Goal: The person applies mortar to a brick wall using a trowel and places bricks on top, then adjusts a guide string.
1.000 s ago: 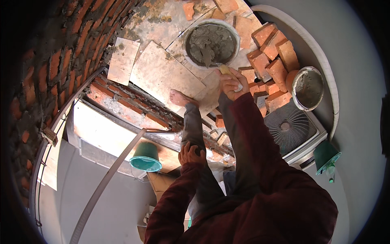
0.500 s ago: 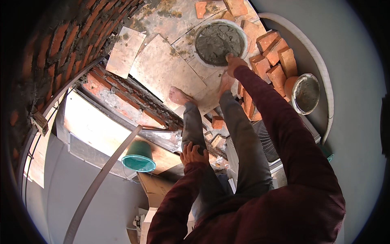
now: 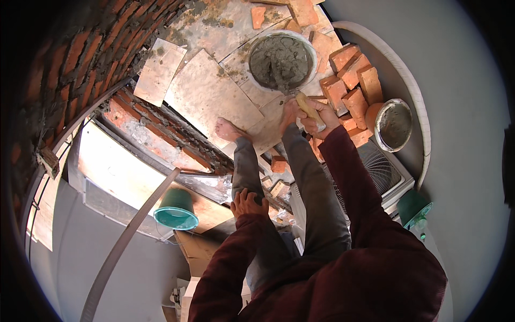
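Note:
My right hand [image 3: 322, 119] grips the yellowish wooden handle of a trowel [image 3: 301, 103], held just below the round bucket [image 3: 314, 61] of wet grey mortar [image 3: 276, 56]. The trowel's blade is hard to make out against the bucket's lower rim. My left hand [image 3: 248, 204] rests on my left leg near the knee, fingers apart and holding nothing. My bare feet [image 3: 228, 130] are on pale, stained boards [image 3: 198, 86].
Loose red bricks [image 3: 354, 70] lie right of the bucket, beside a smaller bucket of grey mix [image 3: 380, 121] and a fan unit [image 3: 375, 166]. A brick wall [image 3: 80, 59] runs along the left. Green buckets [image 3: 177, 206] sit lower on both sides. A long strip [image 3: 134, 225] crosses at lower left.
My right hand reached up to the bucket's lower rim half a second ago and is now back nearer me with the trowel. My left hand stays on the leg.

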Demonstrator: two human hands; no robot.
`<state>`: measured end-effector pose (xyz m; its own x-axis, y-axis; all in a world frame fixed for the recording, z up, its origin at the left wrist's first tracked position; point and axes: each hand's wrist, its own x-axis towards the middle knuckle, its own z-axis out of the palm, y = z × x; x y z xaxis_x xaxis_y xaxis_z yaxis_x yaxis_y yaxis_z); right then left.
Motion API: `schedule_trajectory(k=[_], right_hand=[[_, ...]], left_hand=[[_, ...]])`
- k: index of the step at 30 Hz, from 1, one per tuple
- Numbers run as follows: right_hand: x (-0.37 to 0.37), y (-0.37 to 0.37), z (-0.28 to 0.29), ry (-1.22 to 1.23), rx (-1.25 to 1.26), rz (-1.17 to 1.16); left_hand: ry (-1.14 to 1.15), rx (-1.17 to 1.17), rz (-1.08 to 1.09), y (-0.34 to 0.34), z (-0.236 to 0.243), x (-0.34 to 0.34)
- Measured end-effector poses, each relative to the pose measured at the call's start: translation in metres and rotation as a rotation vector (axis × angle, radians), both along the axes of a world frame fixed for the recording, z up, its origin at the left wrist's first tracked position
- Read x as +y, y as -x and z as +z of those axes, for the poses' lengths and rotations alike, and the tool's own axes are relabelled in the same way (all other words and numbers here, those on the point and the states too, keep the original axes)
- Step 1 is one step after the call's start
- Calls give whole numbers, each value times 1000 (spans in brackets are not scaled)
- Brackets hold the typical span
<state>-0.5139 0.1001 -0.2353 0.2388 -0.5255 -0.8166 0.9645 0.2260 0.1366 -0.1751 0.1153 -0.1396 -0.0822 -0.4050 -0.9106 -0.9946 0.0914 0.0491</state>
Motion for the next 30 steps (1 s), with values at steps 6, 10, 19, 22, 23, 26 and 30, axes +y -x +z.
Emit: schedule_trajectory(k=[6,10,19,22,23,26,30], right_hand=[[-29,5,-16,-181,1143,1087],[-22,11,-92,-267,1270,1474],[-33,32,-24,37,1329,1982],[-59,20,-11,-168,1123,1686],[-64,15,-26,-93,1230,1667],[-56,3,-79,-124,1323,1734],[-45,17,-82,-166,1292,1958]], left_hand=[[4,10,-2,2,-1,-2],[20,21,-29,0,-2,0],[-37,-5,10,-4,5,-1],[-17,10,5,-6,3,1],[-10,14,1,-7,3,2],[-13,17,-6,-7,0,0],[-8,23,12,-9,1,2]])
